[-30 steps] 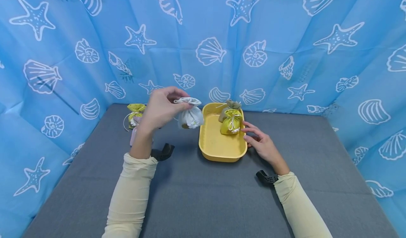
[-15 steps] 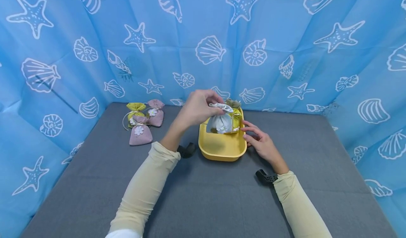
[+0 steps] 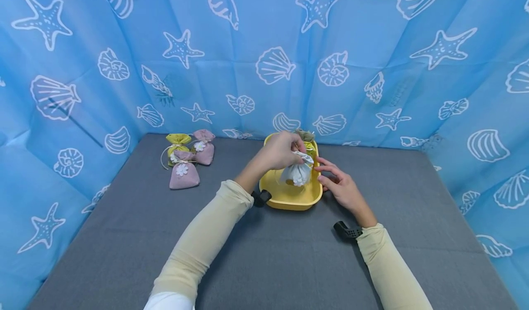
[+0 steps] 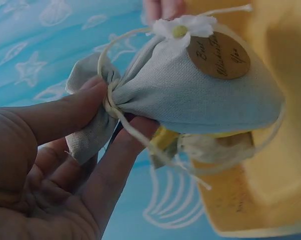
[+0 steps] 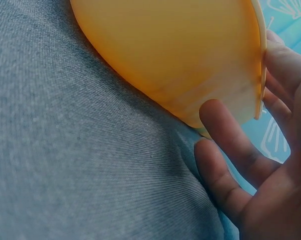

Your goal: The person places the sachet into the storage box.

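A pale grey drawstring pouch (image 4: 190, 100) was found pinched at its tied neck between the thumb and fingers of the left hand (image 3: 282, 151); the pouch was positioned within the outline of a yellow tray (image 3: 289, 206), though whether the floor of the tray was touched could not be determined; a white fabric flower (image 4: 183, 30) and a round brown label (image 4: 220, 56), marked with handwritten-style lettering, were noted on its side. The tray's right side was touched by the right hand (image 3: 342, 189), its fingers spread and fairly straight, with no pouch held. Behind the grey pouch, a yellow pouch (image 3: 311, 150) and an olive-grey pouch (image 3: 306, 135) were partly hidden at the tray's far right. To the left, on a grey cloth (image 3: 264, 259), a front pink pouch (image 3: 184, 177), a rear pink pouch (image 3: 205, 153) and a yellow-green pouch (image 3: 177, 139) were observed clustered together; a blue shell-patterned curtain (image 3: 244, 20) was hung behind.
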### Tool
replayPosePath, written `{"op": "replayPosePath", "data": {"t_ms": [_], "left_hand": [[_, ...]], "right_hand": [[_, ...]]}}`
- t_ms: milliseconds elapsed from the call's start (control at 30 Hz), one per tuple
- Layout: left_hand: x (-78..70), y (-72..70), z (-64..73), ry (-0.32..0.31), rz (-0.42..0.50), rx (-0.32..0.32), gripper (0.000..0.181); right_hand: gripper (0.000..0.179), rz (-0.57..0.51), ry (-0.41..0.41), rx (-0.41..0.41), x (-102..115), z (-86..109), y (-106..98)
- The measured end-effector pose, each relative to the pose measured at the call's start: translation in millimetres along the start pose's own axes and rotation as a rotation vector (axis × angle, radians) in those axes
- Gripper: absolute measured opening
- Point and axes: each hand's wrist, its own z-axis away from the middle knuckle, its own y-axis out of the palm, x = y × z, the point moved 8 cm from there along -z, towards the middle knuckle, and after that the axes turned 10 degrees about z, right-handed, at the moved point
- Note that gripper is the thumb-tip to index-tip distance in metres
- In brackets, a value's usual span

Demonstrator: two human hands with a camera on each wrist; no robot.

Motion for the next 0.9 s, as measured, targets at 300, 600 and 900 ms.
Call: {"op": "replayPosePath", "data": {"t_ms": [300, 600, 900], "left_hand": [[8.7, 21.1, -10.4, -0.078, 0.035, 0.077, 0.012], [18.8, 40.3, -15.3, -0.135, 0.070, 0.159, 0.010], [22.8, 42.9, -13.2, -0.143, 0.068, 0.187, 0.011]], "right_hand": [[0.032, -0.023, -0.032, -0.003, 2, -1.6, -1], [0.031, -0.010, -0.035, 0.001, 4, -2.2, -1], [0.031, -0.025, -0.027, 0.001, 0, -0.2, 0]]}}
